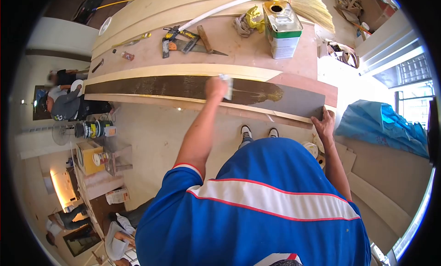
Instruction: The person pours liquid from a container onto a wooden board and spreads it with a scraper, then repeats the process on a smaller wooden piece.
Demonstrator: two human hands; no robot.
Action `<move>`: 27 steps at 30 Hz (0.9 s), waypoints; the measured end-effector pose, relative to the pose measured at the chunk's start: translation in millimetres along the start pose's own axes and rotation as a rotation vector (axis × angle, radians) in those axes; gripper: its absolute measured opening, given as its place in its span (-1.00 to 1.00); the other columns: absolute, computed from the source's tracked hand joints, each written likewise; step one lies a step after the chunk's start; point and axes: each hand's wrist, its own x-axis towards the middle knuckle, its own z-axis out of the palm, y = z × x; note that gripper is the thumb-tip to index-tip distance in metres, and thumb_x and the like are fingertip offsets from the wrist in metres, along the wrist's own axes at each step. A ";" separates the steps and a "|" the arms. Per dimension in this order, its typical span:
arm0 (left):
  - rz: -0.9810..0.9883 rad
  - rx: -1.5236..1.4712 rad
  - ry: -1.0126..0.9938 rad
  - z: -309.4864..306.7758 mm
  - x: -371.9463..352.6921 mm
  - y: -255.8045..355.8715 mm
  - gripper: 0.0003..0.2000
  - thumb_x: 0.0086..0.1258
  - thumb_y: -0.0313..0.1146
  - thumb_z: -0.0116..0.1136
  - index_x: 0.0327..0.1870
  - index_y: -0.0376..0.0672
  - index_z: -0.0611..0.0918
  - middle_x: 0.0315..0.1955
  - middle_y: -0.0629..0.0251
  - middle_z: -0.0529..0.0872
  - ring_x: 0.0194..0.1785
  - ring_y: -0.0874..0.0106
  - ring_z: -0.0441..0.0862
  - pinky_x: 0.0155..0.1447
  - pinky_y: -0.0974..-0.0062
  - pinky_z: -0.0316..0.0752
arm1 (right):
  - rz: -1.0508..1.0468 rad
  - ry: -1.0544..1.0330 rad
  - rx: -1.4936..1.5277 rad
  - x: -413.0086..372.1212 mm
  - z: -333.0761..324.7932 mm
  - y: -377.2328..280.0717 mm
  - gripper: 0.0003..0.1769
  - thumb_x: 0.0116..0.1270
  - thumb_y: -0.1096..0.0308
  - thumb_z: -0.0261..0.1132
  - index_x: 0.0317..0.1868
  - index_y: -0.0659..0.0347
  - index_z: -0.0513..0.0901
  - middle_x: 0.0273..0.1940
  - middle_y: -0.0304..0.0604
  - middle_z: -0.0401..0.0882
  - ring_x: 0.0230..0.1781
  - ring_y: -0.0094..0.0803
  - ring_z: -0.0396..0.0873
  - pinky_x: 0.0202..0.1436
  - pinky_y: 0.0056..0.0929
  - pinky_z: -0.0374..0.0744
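My left hand is closed on a pale flat spreader, pressed to the face of a long brown strip. A wet, glossy brown coating covers much of the strip left of and around the spreader; the right end is matte grey-brown. At that right end, my right hand grips the corner, fingers over the end and its lower edge. Beneath the strip lies a wider light wooden board, its edges showing along both sides.
Beyond the strip are a metal can, a crumpled yellow cloth, a handsaw, a wooden-handled tool and a straw broom. Blue sheeting lies right. Several people work at left, near a fan.
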 end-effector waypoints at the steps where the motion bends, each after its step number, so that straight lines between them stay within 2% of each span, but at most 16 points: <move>1: -0.051 0.022 0.009 -16.5 8.3 -17.8 -0.73 0.30 -0.21 0.17 -0.22 -0.22 0.76 -0.22 -0.05 0.77 -0.10 0.02 0.75 -0.01 0.12 0.63 | 0.004 -0.005 -0.006 0.4 0.2 -1.1 -0.14 -0.06 0.11 0.49 0.24 0.46 0.53 0.05 0.24 0.53 0.13 0.10 0.46 0.24 -0.07 0.45; 2: -0.096 0.067 0.035 -25.5 20.5 -40.2 -0.74 0.30 -0.22 0.17 -0.22 -0.22 0.76 -0.21 0.00 0.78 -0.10 0.02 0.75 -0.02 0.12 0.63 | 0.009 -0.005 -0.002 0.8 -0.8 -3.3 -0.14 -0.06 0.12 0.49 0.24 0.46 0.53 0.04 0.23 0.53 0.12 0.09 0.46 0.23 -0.08 0.46; 4: -0.027 0.148 0.209 -38.5 26.5 -78.7 -0.77 0.29 -0.24 0.15 -0.25 -0.18 0.75 -0.23 -0.02 0.78 -0.10 0.02 0.74 0.02 0.10 0.61 | 0.003 -0.007 0.012 3.4 -1.1 -6.5 -0.14 -0.06 0.12 0.49 0.23 0.47 0.53 0.01 0.21 0.54 0.09 0.07 0.47 0.20 -0.10 0.47; 6: -0.056 0.147 0.212 -42.4 25.2 -98.3 -0.79 0.27 -0.27 0.15 -0.25 -0.15 0.75 -0.24 -0.02 0.78 -0.09 0.03 0.74 0.03 0.09 0.61 | -0.016 -0.004 0.027 4.3 -0.6 -7.1 -0.15 -0.07 0.12 0.50 0.22 0.47 0.54 -0.02 0.19 0.55 0.05 0.04 0.47 0.15 -0.12 0.48; 8: 0.014 0.170 0.110 -24.7 20.5 -102.9 -0.83 0.22 -0.31 0.19 -0.28 -0.15 0.75 -0.26 0.00 0.78 -0.09 0.03 0.73 0.02 0.10 0.61 | -0.032 -0.006 0.030 5.6 -0.1 -6.4 -0.15 -0.07 0.12 0.50 0.22 0.48 0.55 -0.06 0.17 0.55 0.01 0.01 0.47 0.10 -0.14 0.49; 12: 0.152 0.180 -0.013 -12.5 -34.5 -23.1 -0.92 0.08 -0.38 0.27 -0.44 -0.11 0.76 -0.41 0.06 0.78 -0.24 0.08 0.76 -0.10 0.15 0.64 | -0.038 -0.008 0.052 4.4 0.4 -4.8 -0.16 -0.07 0.13 0.50 0.20 0.49 0.55 -0.10 0.13 0.54 -0.05 -0.04 0.46 0.05 -0.16 0.50; 14: 0.250 0.149 -0.040 0.4 -57.0 8.3 -0.92 0.05 -0.40 0.26 -0.47 -0.13 0.76 -0.43 0.00 0.76 -0.26 0.06 0.76 -0.12 0.15 0.65 | -0.036 -0.018 0.048 5.9 0.0 -7.3 -0.17 -0.07 0.13 0.50 0.20 0.49 0.56 -0.11 0.12 0.53 -0.06 -0.05 0.46 0.06 -0.17 0.50; 16: 0.311 0.048 -0.022 21.2 -59.9 19.3 -0.89 0.04 -0.43 0.24 -0.43 -0.19 0.75 -0.38 -0.08 0.76 -0.21 -0.01 0.75 -0.05 0.10 0.64 | -0.026 -0.032 0.050 5.3 0.8 -5.0 -0.18 -0.04 0.15 0.50 0.22 0.47 0.55 -0.08 0.09 0.51 -0.06 -0.10 0.46 0.06 -0.20 0.50; 18: 0.253 0.015 -0.076 7.7 -49.0 10.1 -0.83 0.15 -0.29 0.23 -0.42 -0.20 0.73 -0.39 -0.01 0.76 -0.24 -0.02 0.74 -0.10 0.10 0.63 | -0.007 -0.056 0.068 5.4 -1.0 -1.9 -0.18 -0.04 0.16 0.51 0.24 0.46 0.54 -0.05 0.08 0.50 -0.08 -0.14 0.47 0.05 -0.22 0.50; 20: 0.158 -0.043 0.017 -18.3 -18.9 -28.1 -0.86 0.03 -0.39 0.26 -0.39 -0.19 0.74 -0.33 -0.03 0.77 -0.15 0.01 0.74 -0.06 0.12 0.64 | 0.044 -0.082 0.152 6.4 0.0 3.3 -0.18 0.02 0.18 0.50 0.28 0.43 0.51 0.05 0.09 0.48 -0.02 -0.14 0.51 0.09 -0.23 0.52; 22: -0.022 0.041 0.095 -55.4 16.9 -76.0 -0.86 0.13 -0.38 0.24 -0.32 -0.16 0.74 -0.29 0.00 0.77 -0.12 0.02 0.74 -0.03 0.13 0.62 | 0.049 -0.071 0.200 1.9 -2.1 1.1 -0.18 0.05 0.19 0.50 0.31 0.42 0.50 0.10 0.11 0.47 0.02 -0.12 0.53 0.12 -0.22 0.53; 23: -0.062 0.081 0.205 -69.0 32.0 -102.8 -0.84 0.18 -0.35 0.21 -0.27 -0.13 0.74 -0.26 0.01 0.77 -0.09 0.02 0.73 0.01 0.12 0.61 | 0.048 -0.046 0.204 -2.1 -1.8 0.7 -0.19 0.07 0.19 0.50 0.31 0.40 0.49 0.12 0.11 0.47 0.03 -0.12 0.54 0.13 -0.22 0.54; 24: -0.116 0.076 0.215 -85.8 48.3 -129.5 -0.83 0.22 -0.35 0.18 -0.23 -0.11 0.74 -0.23 0.02 0.77 -0.06 0.02 0.72 0.04 0.11 0.60 | 0.048 -0.024 0.205 -6.7 -2.0 -2.4 -0.19 0.08 0.19 0.50 0.32 0.39 0.48 0.13 0.11 0.47 0.05 -0.11 0.55 0.13 -0.21 0.54; 27: -0.167 0.211 0.265 -116.6 90.0 -199.4 -0.81 0.25 -0.37 0.13 -0.18 -0.10 0.73 -0.18 0.01 0.77 -0.03 0.01 0.71 0.07 0.10 0.60 | 0.132 0.047 0.135 -29.2 -2.5 -12.1 -0.20 0.10 0.20 0.49 0.34 0.35 0.46 0.17 0.11 0.46 0.04 -0.10 0.57 0.13 -0.20 0.56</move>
